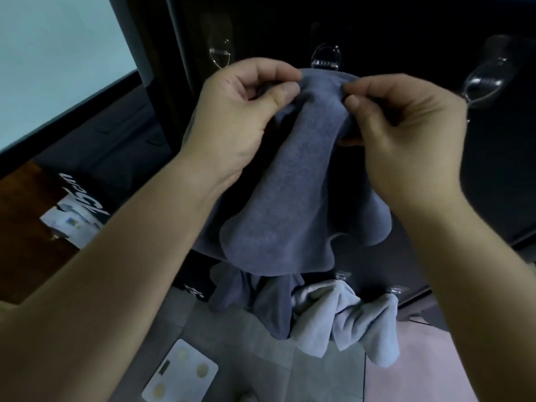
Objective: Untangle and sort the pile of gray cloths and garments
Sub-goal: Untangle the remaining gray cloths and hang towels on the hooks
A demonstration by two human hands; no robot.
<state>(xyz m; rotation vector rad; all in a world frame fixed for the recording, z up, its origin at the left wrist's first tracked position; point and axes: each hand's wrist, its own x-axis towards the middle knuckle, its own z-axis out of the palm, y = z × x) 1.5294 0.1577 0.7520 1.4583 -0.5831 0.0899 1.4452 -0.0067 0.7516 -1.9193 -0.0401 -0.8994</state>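
The left hand [240, 111] pinches the upper edge of a dark gray cloth [290, 198] between thumb and forefinger, the other fingers curled behind; the cloth is a soft, fleecy blue-gray piece, held up in front of a dark wall [377, 24], its top edge stretched short between the two hands and its body hanging down in loose, wavy folds; the right hand [400, 134] clamps the same edge on the far side, thumb in front and fingers curled round the fabric.

To the left stands a pale, lit panel [58, 68] in a dark frame; below it lies a dark box [87, 198] printed with "75cm" in white; on the gray tile floor [246, 358] sits a white flat scale [179, 372]. Three clear hooks are stuck high on the wall: a left hook [219, 55], a middle hook [326, 58] just above the cloth's top edge, though whether they touch I cannot tell, and a right hook [484, 79] beside the right hand. Under the held cloth hangs a second dark gray cloth [261, 300], partly hidden by it; just beside that hangs a bunched light gray cloth [348, 314] below small clear hooks; a pink mat [435, 367] lies at the lower right.
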